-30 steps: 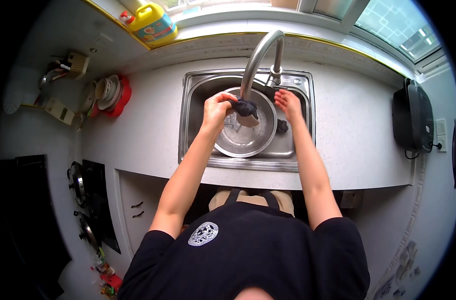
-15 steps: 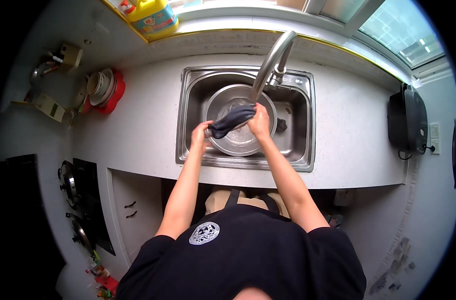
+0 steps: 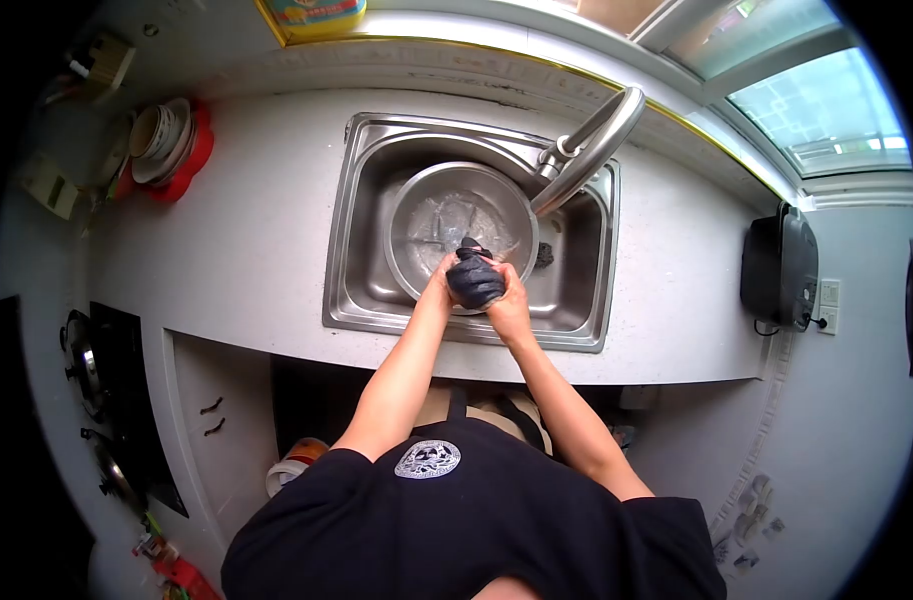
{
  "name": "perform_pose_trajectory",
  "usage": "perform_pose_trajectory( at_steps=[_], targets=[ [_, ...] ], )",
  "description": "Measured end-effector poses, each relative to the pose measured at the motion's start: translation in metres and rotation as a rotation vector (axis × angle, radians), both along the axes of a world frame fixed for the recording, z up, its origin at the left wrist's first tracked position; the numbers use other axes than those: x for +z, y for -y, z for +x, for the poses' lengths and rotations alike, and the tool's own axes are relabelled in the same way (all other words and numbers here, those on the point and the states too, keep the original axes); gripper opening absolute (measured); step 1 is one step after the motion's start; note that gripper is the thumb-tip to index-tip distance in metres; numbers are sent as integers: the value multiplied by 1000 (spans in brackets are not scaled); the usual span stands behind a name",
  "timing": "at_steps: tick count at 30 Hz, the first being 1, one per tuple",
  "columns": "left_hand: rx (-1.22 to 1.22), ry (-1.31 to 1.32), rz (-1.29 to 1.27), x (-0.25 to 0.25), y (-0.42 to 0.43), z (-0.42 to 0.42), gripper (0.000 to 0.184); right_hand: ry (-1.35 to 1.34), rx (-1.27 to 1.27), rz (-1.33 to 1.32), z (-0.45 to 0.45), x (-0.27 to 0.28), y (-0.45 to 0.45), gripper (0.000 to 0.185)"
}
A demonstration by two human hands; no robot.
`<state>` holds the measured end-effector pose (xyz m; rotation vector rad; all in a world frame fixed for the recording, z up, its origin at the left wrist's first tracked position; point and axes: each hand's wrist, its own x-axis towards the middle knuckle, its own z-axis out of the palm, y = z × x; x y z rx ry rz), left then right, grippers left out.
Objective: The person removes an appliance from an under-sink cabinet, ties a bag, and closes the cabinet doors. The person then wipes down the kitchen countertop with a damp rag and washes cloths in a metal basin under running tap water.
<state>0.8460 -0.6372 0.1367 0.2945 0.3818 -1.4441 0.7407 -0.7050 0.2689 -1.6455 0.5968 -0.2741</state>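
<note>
A dark, wet cloth [image 3: 474, 280] is bunched into a lump over the near rim of a round metal basin [image 3: 405, 235]. Fingers of my left hand [image 3: 442, 280] wrap its left side. My right hand [image 3: 512, 300] grips it from the right, so both hands squeeze the lump between them. Bubbly, rippled water [image 3: 457, 220] lies in the basin, which stands inside the steel sink [image 3: 362, 250]. Over the basin's right edge hangs the spout of the curved tap [image 3: 602, 150].
A dark scrubber-like clump [image 3: 545, 255] lies in the sink, right of the basin. Bowls [image 3: 152, 132] stand in a red tray [image 3: 199, 150] on the left counter. A black appliance [image 3: 782, 265] sits at the right. Part of a yellow bottle [image 3: 322, 15] shows on the sill.
The cloth was stretched out between my hands and is now bunched into a lump. Both hands have come together and lower, toward me. The head view has shifted.
</note>
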Motion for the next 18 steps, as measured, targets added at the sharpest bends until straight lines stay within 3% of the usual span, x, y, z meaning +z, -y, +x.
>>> perform_pose_trajectory(
  at_steps=[2, 3, 4, 7, 8, 11, 16, 17, 18],
  targets=[
    [102, -21, 199, 17, 3, -1, 20, 62, -187, 393, -3, -8, 8, 33],
    [165, -86, 218, -11, 14, 0, 24, 27, -289, 642, -4, -9, 14, 34],
    [207, -78, 256, -1, 19, -1, 28, 52, -333, 652, -1, -11, 19, 37],
    [180, -93, 313, 15, 14, 6, 33, -185, -12, -239, -2, 17, 27, 56],
    [144, -104, 323, 21, 10, 9, 33, -69, 115, -482, -3, 29, 30, 71],
    [36, -47, 316, 69, -3, 13, 29, -48, 535, -531, 1, 66, 31, 84],
    [95, -232, 105, 65, 6, -5, 28, 206, 254, -458, 30, 48, 30, 50],
    [202, -272, 216, 93, 5, -6, 27, 292, 159, -470, 33, 35, 30, 47],
    [266, -137, 323, 79, 5, -8, 27, 224, -40, -221, 30, 22, 22, 41]
  ],
)
